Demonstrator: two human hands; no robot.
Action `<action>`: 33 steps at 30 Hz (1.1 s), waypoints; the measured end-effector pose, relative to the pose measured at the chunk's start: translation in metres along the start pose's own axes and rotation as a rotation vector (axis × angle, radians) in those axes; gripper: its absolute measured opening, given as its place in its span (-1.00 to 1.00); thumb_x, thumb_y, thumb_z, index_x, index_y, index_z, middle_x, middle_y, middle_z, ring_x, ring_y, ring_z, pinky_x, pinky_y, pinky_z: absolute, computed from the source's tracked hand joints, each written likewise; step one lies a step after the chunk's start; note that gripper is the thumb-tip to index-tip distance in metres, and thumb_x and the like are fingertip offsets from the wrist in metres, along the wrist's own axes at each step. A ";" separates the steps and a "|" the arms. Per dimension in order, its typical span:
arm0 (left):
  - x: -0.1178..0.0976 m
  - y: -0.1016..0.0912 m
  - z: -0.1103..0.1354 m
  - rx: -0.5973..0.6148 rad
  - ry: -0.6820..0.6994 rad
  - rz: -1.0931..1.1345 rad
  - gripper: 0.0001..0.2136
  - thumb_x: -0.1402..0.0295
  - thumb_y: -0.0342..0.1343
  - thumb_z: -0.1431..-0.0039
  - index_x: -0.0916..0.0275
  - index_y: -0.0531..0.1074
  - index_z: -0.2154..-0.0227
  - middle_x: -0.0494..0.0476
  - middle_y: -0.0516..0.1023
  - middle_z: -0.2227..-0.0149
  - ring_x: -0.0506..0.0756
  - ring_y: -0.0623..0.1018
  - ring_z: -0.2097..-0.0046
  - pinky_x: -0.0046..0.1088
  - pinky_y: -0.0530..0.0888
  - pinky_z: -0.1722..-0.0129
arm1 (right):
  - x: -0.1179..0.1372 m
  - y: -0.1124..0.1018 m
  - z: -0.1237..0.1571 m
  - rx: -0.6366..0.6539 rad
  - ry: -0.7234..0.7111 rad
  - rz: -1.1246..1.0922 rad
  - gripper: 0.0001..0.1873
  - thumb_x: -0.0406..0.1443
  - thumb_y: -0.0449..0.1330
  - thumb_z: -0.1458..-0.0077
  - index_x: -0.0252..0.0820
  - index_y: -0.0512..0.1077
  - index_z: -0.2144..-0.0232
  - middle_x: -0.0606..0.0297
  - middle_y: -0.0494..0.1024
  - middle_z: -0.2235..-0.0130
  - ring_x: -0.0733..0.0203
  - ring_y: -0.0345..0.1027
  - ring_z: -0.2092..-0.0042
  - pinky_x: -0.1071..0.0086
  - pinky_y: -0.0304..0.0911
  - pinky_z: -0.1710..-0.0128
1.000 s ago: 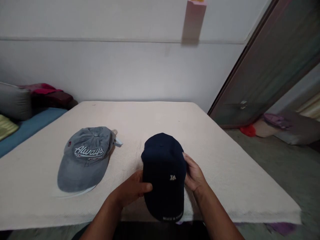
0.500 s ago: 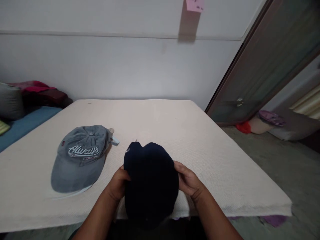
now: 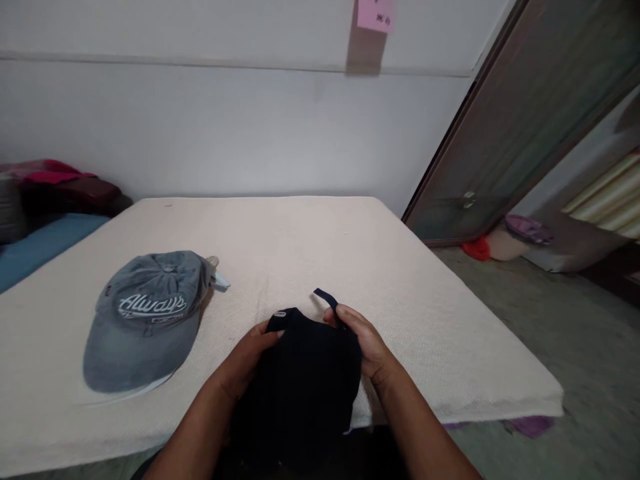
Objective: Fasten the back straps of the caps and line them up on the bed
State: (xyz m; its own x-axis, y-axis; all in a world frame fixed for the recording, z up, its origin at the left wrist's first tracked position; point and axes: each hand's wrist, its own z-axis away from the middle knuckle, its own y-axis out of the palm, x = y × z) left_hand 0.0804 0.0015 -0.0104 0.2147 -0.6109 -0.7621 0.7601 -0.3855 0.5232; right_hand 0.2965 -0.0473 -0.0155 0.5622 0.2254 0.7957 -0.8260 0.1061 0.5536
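A dark navy cap (image 3: 310, 373) is held between both hands at the near edge of the cream-covered surface. My left hand (image 3: 250, 357) grips its left side, thumb on top, next to a small pale oval mark. On the other side, my right hand (image 3: 364, 337) pinches the cap near its back strap (image 3: 326, 297), whose loose end sticks up and leftward. The cap's lower part blends into dark clothing. To the left lies a grey-blue cap (image 3: 150, 320) with white "Always" lettering, its brim toward me, touched by neither hand.
The cream cover (image 3: 280, 247) reaches back to a white wall (image 3: 200, 133) bearing a pink note (image 3: 376, 16). Blue bedding (image 3: 55, 240) and dark red items lie at left. A glass-panelled door (image 3: 465, 147) stands at right, with bags on the floor (image 3: 590, 347) behind.
The navy cap has turned and tipped lower, and its strap end now shows free by my right hand. My left hand has shifted toward the oval mark. The view has swung slightly right.
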 end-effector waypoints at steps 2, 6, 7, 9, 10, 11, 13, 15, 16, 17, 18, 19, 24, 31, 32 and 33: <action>0.001 0.001 -0.007 -0.040 0.062 0.008 -0.70 0.55 0.20 0.15 0.28 0.51 0.26 0.10 0.59 0.41 0.05 0.52 0.43 -0.46 0.38 0.37 | 0.002 0.003 0.002 0.013 0.001 0.074 -0.73 -0.17 0.15 -0.11 -0.28 0.49 0.42 0.28 0.42 0.42 0.32 0.29 0.39 0.43 0.18 0.34; 0.005 -0.002 -0.014 -0.177 0.104 0.000 -0.68 0.58 0.12 0.20 0.26 0.51 0.29 0.03 0.54 0.54 0.02 0.46 0.53 -0.49 0.33 0.48 | 0.005 0.005 0.004 0.045 0.026 0.163 -0.76 -0.19 0.16 -0.09 -0.27 0.47 0.44 0.31 0.40 0.46 0.35 0.24 0.45 0.44 0.12 0.42; 0.006 -0.002 -0.014 -0.206 0.117 -0.022 -0.68 0.55 0.11 0.17 0.25 0.51 0.26 0.03 0.54 0.54 0.03 0.46 0.53 -0.48 0.34 0.48 | 0.005 0.004 0.004 0.050 0.029 0.176 -0.77 -0.20 0.16 -0.09 -0.27 0.47 0.45 0.31 0.40 0.47 0.35 0.24 0.46 0.44 0.11 0.43; 0.006 -0.001 -0.011 -0.250 0.156 -0.095 -0.71 0.46 0.12 0.08 0.24 0.52 0.22 0.05 0.58 0.46 0.07 0.49 0.45 -0.44 0.37 0.41 | 0.005 0.001 0.003 0.038 0.024 0.181 -0.81 -0.24 0.18 -0.06 -0.27 0.47 0.44 0.29 0.43 0.45 0.34 0.26 0.44 0.44 0.11 0.42; 0.005 0.001 -0.009 -0.261 0.178 -0.148 -0.74 0.39 0.12 0.03 0.24 0.53 0.23 0.08 0.59 0.40 0.09 0.51 0.39 -0.42 0.38 0.35 | 0.004 -0.002 0.002 0.024 0.018 0.172 -0.84 -0.25 0.20 -0.04 -0.28 0.48 0.43 0.27 0.44 0.44 0.33 0.27 0.43 0.44 0.12 0.40; 0.003 0.004 -0.007 -0.261 0.202 -0.214 -0.77 0.33 0.10 -0.02 0.25 0.54 0.26 0.10 0.60 0.36 0.12 0.51 0.33 -0.40 0.39 0.29 | 0.004 -0.004 0.001 0.012 0.007 0.157 -0.86 -0.28 0.21 -0.01 -0.28 0.48 0.42 0.26 0.45 0.44 0.32 0.29 0.42 0.43 0.13 0.39; -0.001 0.011 -0.004 -0.204 0.235 -0.343 -0.73 0.23 0.07 -0.09 0.27 0.55 0.28 0.14 0.61 0.29 0.18 0.51 0.22 -0.36 0.38 0.18 | 0.005 -0.010 0.000 0.003 -0.029 0.105 -0.88 -0.32 0.22 0.02 -0.28 0.48 0.38 0.26 0.45 0.44 0.32 0.29 0.42 0.44 0.13 0.39; -0.004 0.017 -0.002 -0.084 0.223 -0.400 -0.68 0.19 0.04 -0.12 0.28 0.54 0.21 0.18 0.60 0.23 0.21 0.50 0.18 -0.32 0.36 0.12 | 0.007 -0.014 -0.002 0.004 -0.076 0.035 -0.86 -0.35 0.22 0.04 -0.26 0.46 0.34 0.29 0.43 0.46 0.34 0.27 0.46 0.44 0.12 0.43; -0.004 0.019 -0.002 -0.026 0.201 -0.396 -0.67 0.19 0.05 -0.12 0.28 0.52 0.16 0.19 0.60 0.21 0.20 0.51 0.18 -0.30 0.36 0.11 | 0.008 -0.016 -0.002 -0.001 -0.097 -0.003 -0.84 -0.35 0.21 0.05 -0.25 0.45 0.32 0.31 0.42 0.47 0.37 0.24 0.50 0.45 0.10 0.47; -0.003 0.020 -0.002 0.016 0.172 -0.376 -0.66 0.20 0.05 -0.12 0.28 0.50 0.12 0.19 0.60 0.21 0.19 0.52 0.21 -0.29 0.36 0.12 | 0.009 -0.017 -0.002 -0.010 -0.111 -0.037 -0.83 -0.34 0.21 0.04 -0.24 0.43 0.31 0.34 0.40 0.49 0.40 0.18 0.54 0.47 0.06 0.51; -0.002 0.020 -0.003 0.040 0.139 -0.351 -0.66 0.22 0.07 -0.12 0.27 0.48 0.10 0.19 0.60 0.22 0.18 0.52 0.23 -0.29 0.36 0.13 | 0.010 -0.017 -0.002 -0.020 -0.119 -0.060 -0.83 -0.31 0.20 0.01 -0.24 0.42 0.30 0.37 0.36 0.52 0.43 0.11 0.59 0.48 0.01 0.56; 0.000 0.019 -0.005 0.047 0.109 -0.328 -0.67 0.24 0.08 -0.11 0.28 0.48 0.09 0.19 0.60 0.25 0.17 0.53 0.26 -0.30 0.37 0.16 | 0.010 -0.017 -0.002 -0.029 -0.122 -0.066 -0.83 -0.28 0.18 -0.02 -0.23 0.41 0.30 0.40 0.33 0.55 0.45 0.04 0.63 0.49 -0.05 0.60; 0.010 0.014 -0.012 0.040 0.021 -0.252 -0.70 0.32 0.12 -0.06 0.27 0.49 0.12 0.13 0.58 0.40 0.10 0.50 0.40 -0.41 0.35 0.34 | 0.008 -0.009 0.000 -0.032 -0.075 0.098 -0.72 -0.11 0.08 -0.12 -0.21 0.38 0.29 0.46 0.25 0.60 0.48 -0.14 0.67 0.51 -0.17 0.65; 0.011 0.030 -0.013 0.113 0.126 -0.489 -0.76 0.27 0.03 -0.16 0.23 0.55 0.24 0.10 0.57 0.32 0.09 0.45 0.29 -0.42 0.31 0.24 | 0.002 0.008 -0.002 0.040 -0.006 0.396 -0.75 -0.13 0.19 -0.04 -0.22 0.36 0.47 0.42 0.30 0.58 0.40 0.11 0.55 0.49 -0.06 0.56; 0.011 0.032 -0.013 0.116 0.140 -0.510 -0.73 0.24 0.00 -0.18 0.23 0.54 0.24 0.11 0.56 0.31 0.10 0.44 0.27 -0.41 0.31 0.22 | 0.001 0.009 -0.003 0.042 -0.016 0.411 -0.75 -0.14 0.20 -0.03 -0.21 0.36 0.47 0.43 0.29 0.58 0.40 0.10 0.55 0.49 -0.05 0.55; 0.011 0.032 -0.014 0.113 0.145 -0.517 -0.72 0.21 -0.01 -0.19 0.23 0.54 0.23 0.12 0.56 0.31 0.10 0.44 0.26 -0.40 0.31 0.21 | 0.000 0.009 -0.003 0.048 -0.026 0.418 -0.76 -0.15 0.22 -0.02 -0.21 0.36 0.47 0.43 0.28 0.58 0.40 0.09 0.55 0.48 -0.05 0.55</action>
State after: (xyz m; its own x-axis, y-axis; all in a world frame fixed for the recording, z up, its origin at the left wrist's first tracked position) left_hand 0.1158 -0.0086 -0.0073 -0.0809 -0.2242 -0.9712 0.7200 -0.6869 0.0986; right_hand 0.2893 -0.0436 -0.0112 0.1806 0.2150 0.9598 -0.9808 -0.0342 0.1922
